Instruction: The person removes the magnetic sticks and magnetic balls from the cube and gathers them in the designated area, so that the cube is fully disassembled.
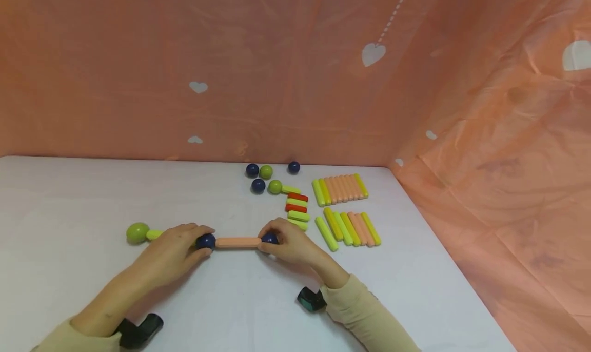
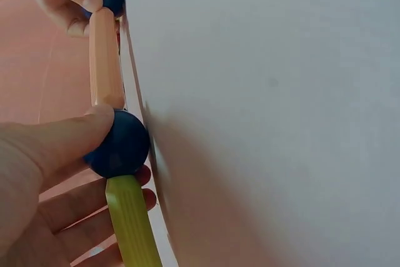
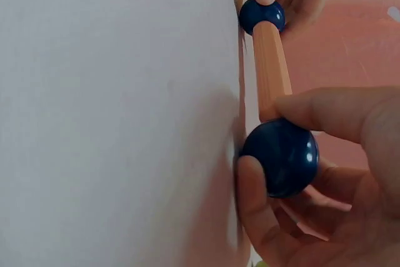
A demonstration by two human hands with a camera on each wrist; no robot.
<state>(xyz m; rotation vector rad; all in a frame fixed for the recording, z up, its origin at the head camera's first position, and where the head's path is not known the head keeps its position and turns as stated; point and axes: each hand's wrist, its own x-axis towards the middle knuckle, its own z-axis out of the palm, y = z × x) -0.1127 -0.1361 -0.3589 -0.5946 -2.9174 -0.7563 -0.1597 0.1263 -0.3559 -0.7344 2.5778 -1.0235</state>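
My left hand (image 1: 177, 249) grips a dark blue ball (image 2: 125, 145) between thumb and fingers. From that ball a peach rod (image 1: 237, 242) runs right to a second blue ball (image 3: 282, 157), which my right hand (image 1: 292, 242) pinches, its thumb beside the rod's end. On the left side of the first ball sits a yellow-green rod (image 2: 132, 220), partly behind my left hand in the head view, and a green ball (image 1: 137, 233) ends the chain. All these pieces line up in one row low over the white table (image 1: 221, 306).
Loose blue balls (image 1: 258, 186) and a green ball (image 1: 266, 172) lie at the back. Near them another green ball (image 1: 275, 187) has a short rod on it. Short red and green rods (image 1: 297, 208) and two groups of longer rods (image 1: 343, 189) lie right. An orange curtain (image 1: 277, 75) hangs behind.
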